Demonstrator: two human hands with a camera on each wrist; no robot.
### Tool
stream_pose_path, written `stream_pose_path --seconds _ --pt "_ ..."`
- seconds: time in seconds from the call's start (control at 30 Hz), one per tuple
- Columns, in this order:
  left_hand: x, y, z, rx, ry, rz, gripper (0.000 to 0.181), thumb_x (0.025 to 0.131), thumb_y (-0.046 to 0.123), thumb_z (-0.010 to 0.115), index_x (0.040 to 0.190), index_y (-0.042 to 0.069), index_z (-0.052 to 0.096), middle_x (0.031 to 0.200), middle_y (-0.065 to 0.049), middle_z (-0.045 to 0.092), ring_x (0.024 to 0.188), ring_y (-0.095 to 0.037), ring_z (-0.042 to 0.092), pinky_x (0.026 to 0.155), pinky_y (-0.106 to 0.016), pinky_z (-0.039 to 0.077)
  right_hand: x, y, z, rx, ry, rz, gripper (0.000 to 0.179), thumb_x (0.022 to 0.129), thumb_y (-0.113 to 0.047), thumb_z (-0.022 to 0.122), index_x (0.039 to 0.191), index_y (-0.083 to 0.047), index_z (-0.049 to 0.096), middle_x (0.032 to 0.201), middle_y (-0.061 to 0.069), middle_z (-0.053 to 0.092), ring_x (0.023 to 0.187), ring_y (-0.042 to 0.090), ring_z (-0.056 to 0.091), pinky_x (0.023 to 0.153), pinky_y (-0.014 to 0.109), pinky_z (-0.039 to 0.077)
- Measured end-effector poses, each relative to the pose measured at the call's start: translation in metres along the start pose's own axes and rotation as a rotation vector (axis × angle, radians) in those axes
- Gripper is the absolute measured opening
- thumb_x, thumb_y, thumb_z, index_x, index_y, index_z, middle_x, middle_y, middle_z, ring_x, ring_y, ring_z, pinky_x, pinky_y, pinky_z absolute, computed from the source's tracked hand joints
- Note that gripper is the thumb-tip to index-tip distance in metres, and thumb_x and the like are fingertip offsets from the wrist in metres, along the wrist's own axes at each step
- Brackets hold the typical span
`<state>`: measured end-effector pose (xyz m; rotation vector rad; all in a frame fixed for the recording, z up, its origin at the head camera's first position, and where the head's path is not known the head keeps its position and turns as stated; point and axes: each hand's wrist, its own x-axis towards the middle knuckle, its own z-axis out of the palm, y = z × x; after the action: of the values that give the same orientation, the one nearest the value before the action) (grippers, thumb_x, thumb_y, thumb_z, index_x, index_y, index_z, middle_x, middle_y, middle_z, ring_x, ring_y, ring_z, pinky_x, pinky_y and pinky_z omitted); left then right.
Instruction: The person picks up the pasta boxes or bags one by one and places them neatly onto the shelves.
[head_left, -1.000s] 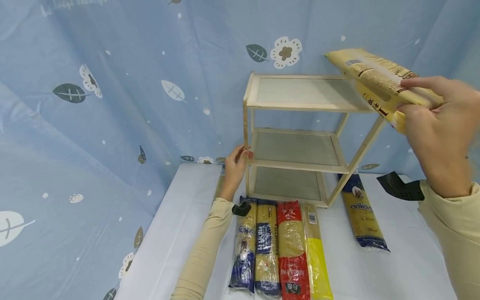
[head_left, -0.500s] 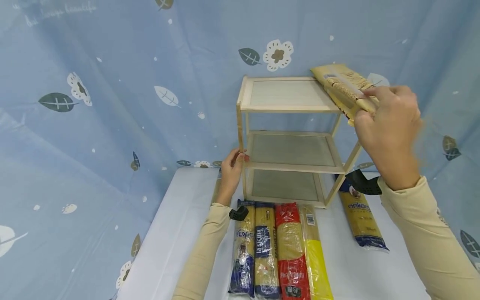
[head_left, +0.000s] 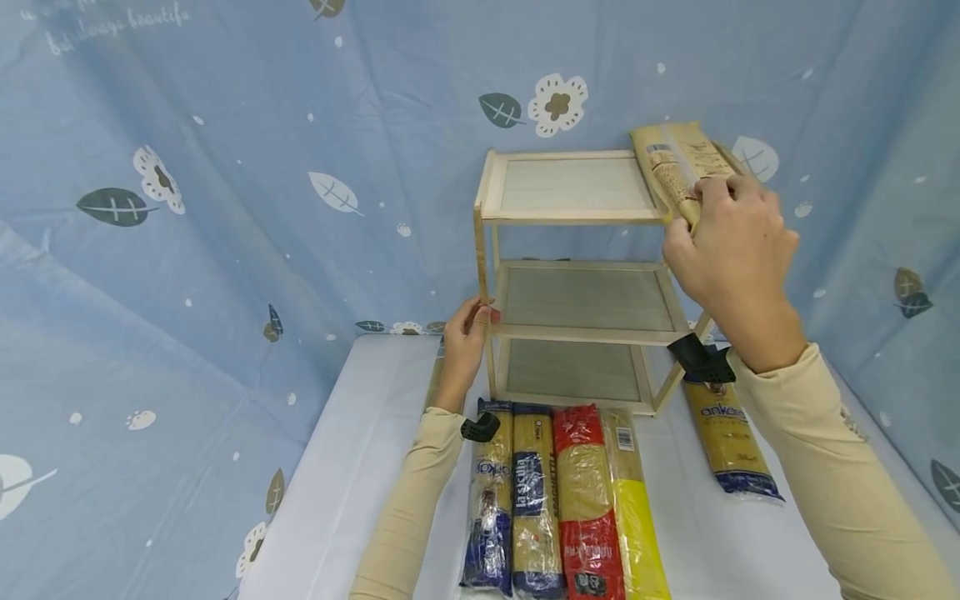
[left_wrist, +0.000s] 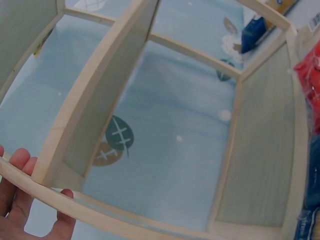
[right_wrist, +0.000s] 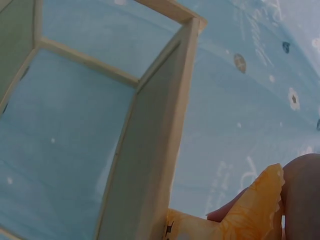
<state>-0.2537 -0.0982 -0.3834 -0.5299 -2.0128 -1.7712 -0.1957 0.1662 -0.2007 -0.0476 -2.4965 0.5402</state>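
Observation:
A light wooden three-tier shelf rack (head_left: 573,187) stands against the curtain in the head view. My left hand (head_left: 462,350) grips its left front post at the middle tier; in the left wrist view the fingers (left_wrist: 20,202) lie around that rail. Lying on the right end of the top tier is a yellow plastic food bag (head_left: 671,167), printed side up. My right hand (head_left: 738,250) pinches the bag's near end from the right. The right wrist view shows the bag's crimped yellow end (right_wrist: 255,210) by the thumb; the rest is out of sight there.
Several spaghetti packs lie side by side before the rack, among them a red one (head_left: 585,475) and a yellow-ended one (head_left: 637,525). Another blue-ended pack (head_left: 731,429) lies right of the rack, partly behind my right wrist. Blue printed curtain (head_left: 225,250) surrounds the white table (head_left: 337,467).
My right hand has brought the yellow bag leftward and down onto the right end of the top tier, and the bag now lies flatter. My left hand stays on the post.

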Motion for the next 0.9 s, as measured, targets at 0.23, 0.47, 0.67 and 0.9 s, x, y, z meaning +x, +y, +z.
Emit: stream_pose_path --seconds 0.23,0.47,0.67,0.9 --pt "0.001 0.001 0.000 -0.026 0.006 0.015 0.022 0.099 0.001 0.045 0.114 -0.008 0.060 0.094 -0.030 0.062 0.094 -0.041 0.060 0.090 -0.042 0.045 0.005 0.002 -0.001 0.014 -0.015 -0.016 0.050 0.088 -0.019 0.036 0.132 0.003 0.051 0.135 0.026 0.044 0.118 0.052 0.039 0.069 0.071 0.033" --pt "0.002 0.000 0.001 -0.036 0.009 0.005 0.023 0.099 0.003 0.046 0.114 -0.007 0.060 0.095 -0.029 0.063 0.093 -0.040 0.061 0.089 -0.041 0.046 0.002 0.008 -0.001 0.016 0.007 -0.042 0.050 0.095 -0.033 0.041 0.130 0.002 0.052 0.133 0.024 0.047 0.115 0.052 0.044 0.070 0.073 0.033" --pt "0.001 -0.001 0.003 -0.024 0.012 0.007 0.023 0.099 0.004 0.047 0.114 -0.007 0.060 0.095 -0.028 0.063 0.092 -0.039 0.062 0.087 -0.042 0.047 -0.004 0.015 -0.003 0.043 0.064 -0.074 0.051 0.093 -0.039 0.049 0.128 -0.002 0.057 0.134 0.019 0.051 0.105 0.047 0.051 0.059 0.063 0.036" --pt "0.000 -0.001 0.004 -0.016 0.035 0.024 0.022 0.099 0.002 0.047 0.112 -0.008 0.061 0.093 -0.029 0.064 0.089 -0.040 0.062 0.084 -0.042 0.048 -0.008 0.017 -0.008 0.103 0.105 -0.115 0.045 0.089 -0.032 0.054 0.122 -0.003 0.063 0.124 0.018 0.059 0.069 0.036 0.048 0.046 0.043 0.026"
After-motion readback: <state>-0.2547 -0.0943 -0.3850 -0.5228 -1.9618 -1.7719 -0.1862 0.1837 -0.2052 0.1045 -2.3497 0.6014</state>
